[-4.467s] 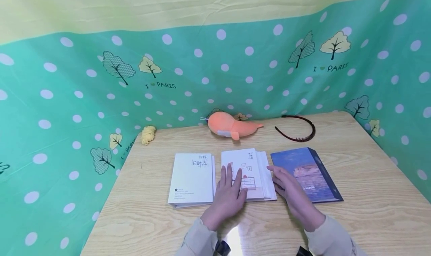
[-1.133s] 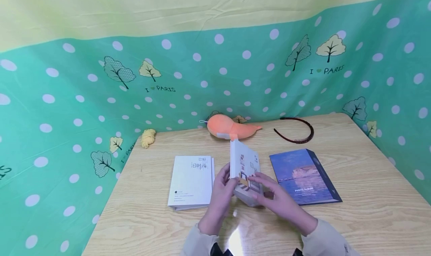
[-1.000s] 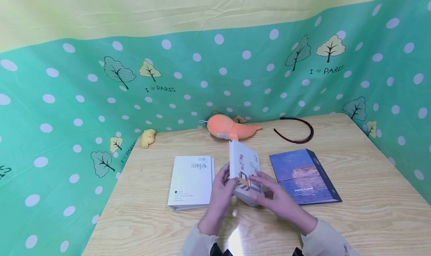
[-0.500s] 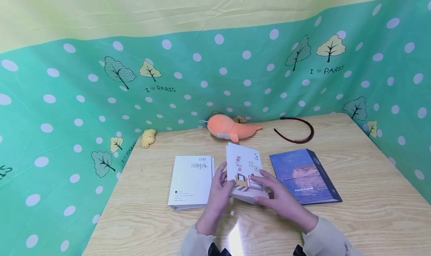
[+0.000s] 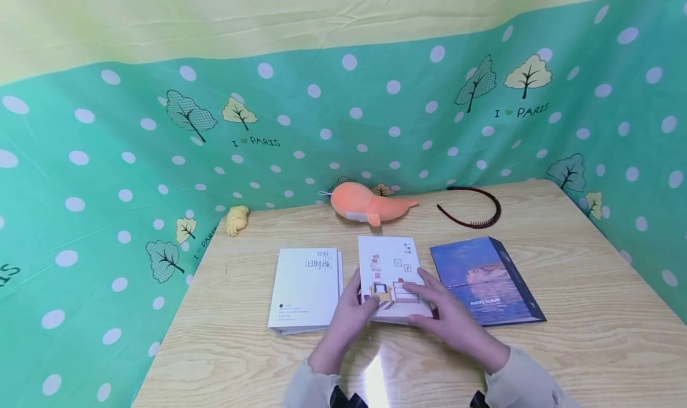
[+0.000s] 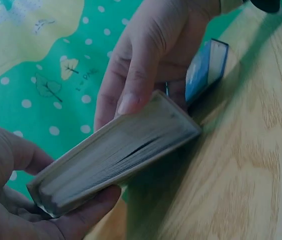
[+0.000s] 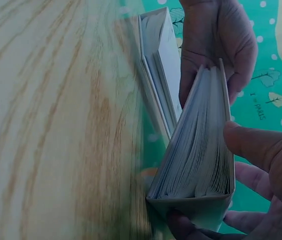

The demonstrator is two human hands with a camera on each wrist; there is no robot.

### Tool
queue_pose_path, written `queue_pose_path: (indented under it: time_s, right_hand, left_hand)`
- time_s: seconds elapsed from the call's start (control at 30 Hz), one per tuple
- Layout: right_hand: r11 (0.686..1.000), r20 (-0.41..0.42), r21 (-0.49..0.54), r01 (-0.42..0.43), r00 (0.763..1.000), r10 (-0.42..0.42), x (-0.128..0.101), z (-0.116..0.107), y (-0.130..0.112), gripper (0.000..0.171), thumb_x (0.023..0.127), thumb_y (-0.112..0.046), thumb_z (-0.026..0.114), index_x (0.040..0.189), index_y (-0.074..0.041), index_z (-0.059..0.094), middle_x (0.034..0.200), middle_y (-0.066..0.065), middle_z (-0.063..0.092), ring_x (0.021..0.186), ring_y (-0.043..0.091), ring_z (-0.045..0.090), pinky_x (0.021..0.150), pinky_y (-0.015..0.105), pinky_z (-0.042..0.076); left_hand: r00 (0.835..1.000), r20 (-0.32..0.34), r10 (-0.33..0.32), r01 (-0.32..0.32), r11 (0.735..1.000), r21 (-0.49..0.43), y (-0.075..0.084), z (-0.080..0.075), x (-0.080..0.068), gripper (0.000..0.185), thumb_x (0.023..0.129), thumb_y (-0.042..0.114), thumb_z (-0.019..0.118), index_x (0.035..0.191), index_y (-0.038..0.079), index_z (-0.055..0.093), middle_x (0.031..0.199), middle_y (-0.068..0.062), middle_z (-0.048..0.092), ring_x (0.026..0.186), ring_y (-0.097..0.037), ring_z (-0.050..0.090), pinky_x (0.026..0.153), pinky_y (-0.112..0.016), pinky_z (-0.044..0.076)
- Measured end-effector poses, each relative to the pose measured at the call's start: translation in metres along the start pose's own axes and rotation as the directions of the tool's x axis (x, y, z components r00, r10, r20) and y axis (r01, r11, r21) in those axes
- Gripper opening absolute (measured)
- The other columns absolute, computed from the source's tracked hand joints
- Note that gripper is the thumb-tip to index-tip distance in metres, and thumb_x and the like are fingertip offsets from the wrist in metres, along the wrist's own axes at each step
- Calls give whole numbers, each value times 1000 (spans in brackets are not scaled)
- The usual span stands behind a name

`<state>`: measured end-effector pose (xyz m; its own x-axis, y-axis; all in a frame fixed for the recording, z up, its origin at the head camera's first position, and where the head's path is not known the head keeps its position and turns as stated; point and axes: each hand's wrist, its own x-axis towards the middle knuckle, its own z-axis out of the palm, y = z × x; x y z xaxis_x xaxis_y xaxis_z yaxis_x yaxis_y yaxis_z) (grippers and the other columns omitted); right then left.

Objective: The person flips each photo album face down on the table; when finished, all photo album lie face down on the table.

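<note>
The middle album (image 5: 390,277), upright on its edge a second ago, now lies almost flat on the surface (image 5: 563,336), cover up. The left hand (image 5: 351,312) grips its near-left corner; the right hand (image 5: 448,318) holds its right side, thumb on the cover. At nine o'clock lies a white album (image 5: 306,286), at three o'clock a blue one (image 5: 485,280).
</note>
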<state>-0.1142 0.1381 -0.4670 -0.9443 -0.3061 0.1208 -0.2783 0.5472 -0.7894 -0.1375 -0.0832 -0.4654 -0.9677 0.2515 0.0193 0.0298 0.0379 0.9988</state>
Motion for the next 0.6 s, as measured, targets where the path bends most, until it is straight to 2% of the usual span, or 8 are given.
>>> queue_pose_path:
  time_s: [0.13, 0.2, 0.3, 0.37, 0.4, 0.47, 0.6]
  right_hand:
    - [1000, 8, -22, 4, 1000, -4, -1, 0, 0, 59, 84, -31, 75, 139, -23, 56, 159, 16, 22, 138, 50, 26, 101, 72, 27]
    - [999, 13, -46, 4, 1000, -3, -2, 0, 0, 60, 83, -29, 76, 139, -24, 56, 159, 15, 22, 138, 49, 27, 102, 70, 28]
    - [995, 21, -99, 7, 1000, -5, -3, 0, 1, 61, 83, -27, 76, 140, -25, 54, 160, 12, 21, 138, 47, 29, 102, 69, 30]
    - [991, 27, -133, 11, 1000, -8, -4, 0, 1, 62, 83, -27, 76, 141, -25, 54, 160, 10, 21, 137, 46, 31, 101, 69, 31]
    - [989, 31, -147, 14, 999, -10, -4, 1, 2, 62, 83, -28, 76, 141, -24, 54, 160, 10, 21, 137, 45, 32, 101, 68, 32]
    - [986, 39, -166, 23, 999, -17, -5, 1, 2, 61, 84, -28, 76, 140, -23, 54, 160, 10, 22, 136, 45, 34, 102, 66, 33]
    - [983, 50, -181, 29, 999, -20, -5, 1, 3, 59, 85, -28, 75, 140, -22, 55, 160, 10, 22, 136, 44, 34, 103, 63, 35]
  left_hand:
    - [997, -36, -72, 75, 990, 118, -3, 1, -2, 86, 82, 6, 68, 153, 0, 22, 137, -22, 50, 107, -26, 60, 98, -40, 48]
    - [994, -51, -95, 102, 980, 168, -4, 1, -3, 93, 80, 11, 73, 153, -3, 18, 146, -24, 42, 120, -30, 54, 108, -46, 37]
    - [994, -51, -97, 107, 968, 225, -6, 1, -4, 103, 78, 19, 78, 152, -7, 13, 150, -27, 33, 131, -38, 43, 113, -51, 28]
    - [994, -55, -94, 105, 956, 273, -8, 2, -5, 110, 76, 26, 80, 151, -9, 8, 155, -27, 22, 139, -37, 32, 115, -51, 20]
    - [994, -55, -91, 103, 950, 295, -9, 2, -6, 112, 76, 29, 81, 151, -10, 8, 156, -27, 20, 141, -38, 29, 115, -51, 19]
    - [996, -47, -81, 91, 942, 324, -10, 2, -6, 115, 75, 30, 83, 150, -12, 7, 155, -29, 20, 138, -38, 33, 115, -50, 21]
    - [997, -29, -65, 71, 913, 402, -11, 1, -7, 116, 74, 33, 84, 148, -15, 9, 152, -35, 20, 137, -42, 33, 114, -53, 24]
